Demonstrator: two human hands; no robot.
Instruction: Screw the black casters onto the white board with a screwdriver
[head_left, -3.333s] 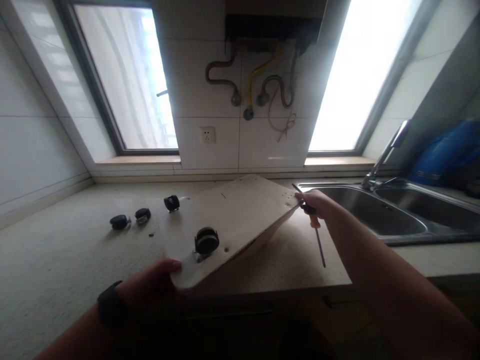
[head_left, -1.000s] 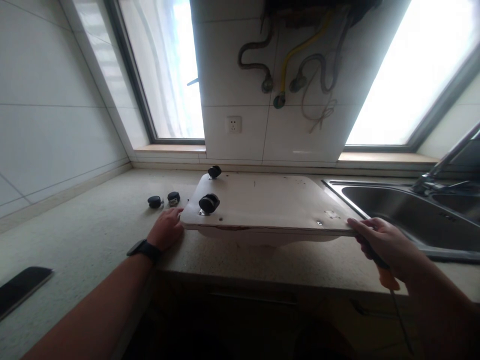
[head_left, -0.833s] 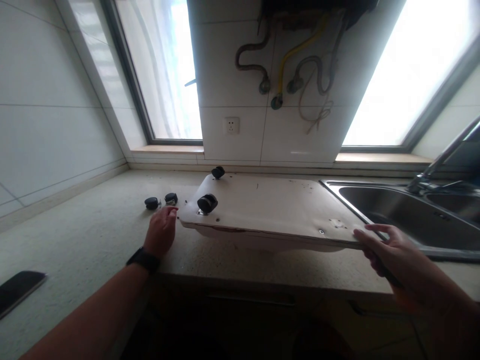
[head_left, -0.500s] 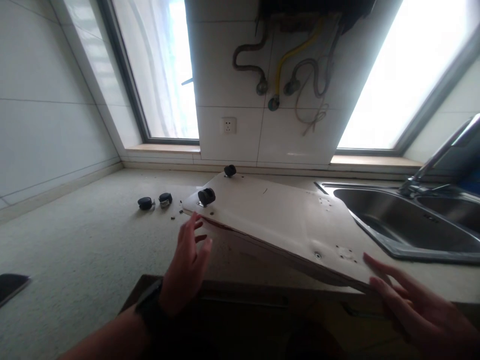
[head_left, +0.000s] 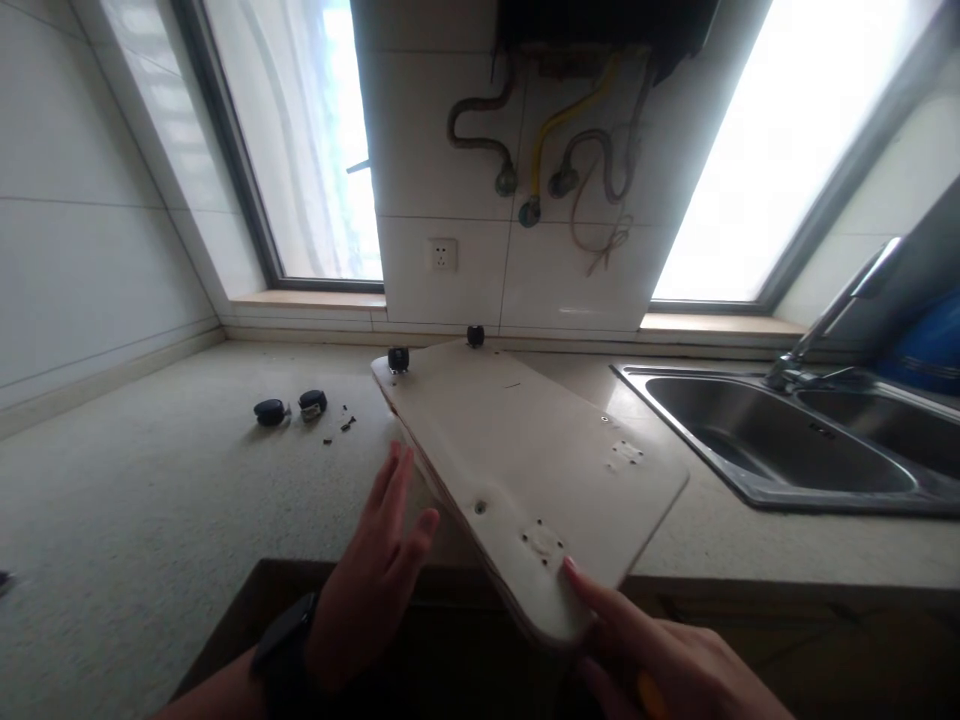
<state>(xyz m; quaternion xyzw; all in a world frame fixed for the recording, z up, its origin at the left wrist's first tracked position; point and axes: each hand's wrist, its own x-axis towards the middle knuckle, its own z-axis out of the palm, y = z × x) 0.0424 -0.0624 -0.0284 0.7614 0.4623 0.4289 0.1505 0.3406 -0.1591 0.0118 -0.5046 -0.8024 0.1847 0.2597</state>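
A white board [head_left: 517, 430] with rounded corners lies aslant on the countertop, its near corner jutting past the front edge. Two black caster wheels, a left one [head_left: 399, 360] and a back one [head_left: 475, 336], stand on its far end. Screw holes [head_left: 543, 541] mark the near end. My right hand [head_left: 660, 640] grips the near corner, forefinger on top; something orange-yellow shows under the palm, too hidden to name. My left hand [head_left: 379, 565], wearing a dark wristwatch [head_left: 287, 635], is open with fingers stretched beside the board's left edge; whether it touches is unclear.
Two loose black casters, one at left [head_left: 271, 411] and one beside it [head_left: 312, 404], lie on the countertop [head_left: 135, 500] near several small dark bits [head_left: 346, 424]. A steel sink [head_left: 739, 490] with a tap [head_left: 832, 320] is at right. Hoses [head_left: 544, 130] hang on the wall.
The board has swung round, its near end moving left and towards me with my right hand. My left hand's fingers have straightened near its edge. The view has shifted slightly right.
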